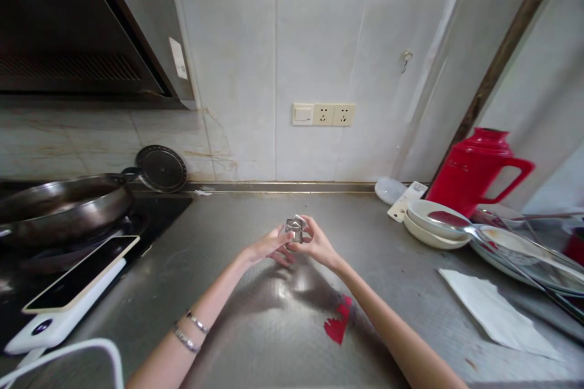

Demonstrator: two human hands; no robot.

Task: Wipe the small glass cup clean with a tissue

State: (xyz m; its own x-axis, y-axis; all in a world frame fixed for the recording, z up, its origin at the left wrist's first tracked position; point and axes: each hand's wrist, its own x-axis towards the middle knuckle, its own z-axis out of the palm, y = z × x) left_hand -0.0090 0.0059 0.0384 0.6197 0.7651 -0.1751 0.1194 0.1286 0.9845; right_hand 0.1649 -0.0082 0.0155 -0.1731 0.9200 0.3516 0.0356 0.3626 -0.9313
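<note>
Over the middle of the steel counter (219, 231), both hands meet around a small shiny silver block-like object (294, 228), whose exact kind I cannot make out. My left hand (269, 247) grips its left side, the thumb against it. From the right, my right hand (318, 245) holds it between thumb and fingers. The fingers partly cover the object. On the counter, nearer than the hands and beside my right forearm, lies a torn-looking red scrap (337, 322).
A steel pan (68, 206) sits on the black stove at left, near a phone (84, 273) atop a white device (64, 322). To the right are stacked bowls (433, 237), a red thermos jug (474, 173), plates (493, 258) with utensils, and a white paper sheet (497, 313).
</note>
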